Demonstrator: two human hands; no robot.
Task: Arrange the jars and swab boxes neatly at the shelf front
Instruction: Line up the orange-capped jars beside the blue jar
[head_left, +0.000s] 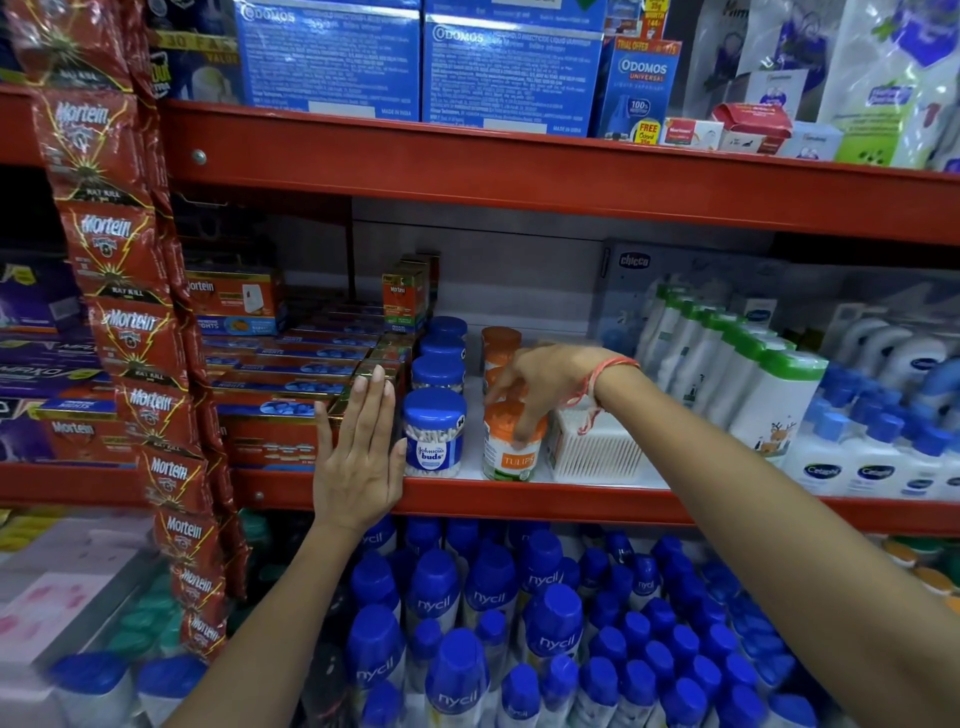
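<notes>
We are keeping our left hand (358, 457) flat and open, its thumb touching the front blue-lidded jar (434, 434), which is clear, full of white cotton buds and standing at the red shelf edge (519, 500). Our right hand (540, 387) is closing its fingers over the lid of the front orange-lidded jar (511, 452), just beside a clear swab box (597, 449) packed with white swabs. We are counting four blue-lidded jars in one row going back and at least three orange-lidded ones, and bare white shelf floor is showing between the two rows.
</notes>
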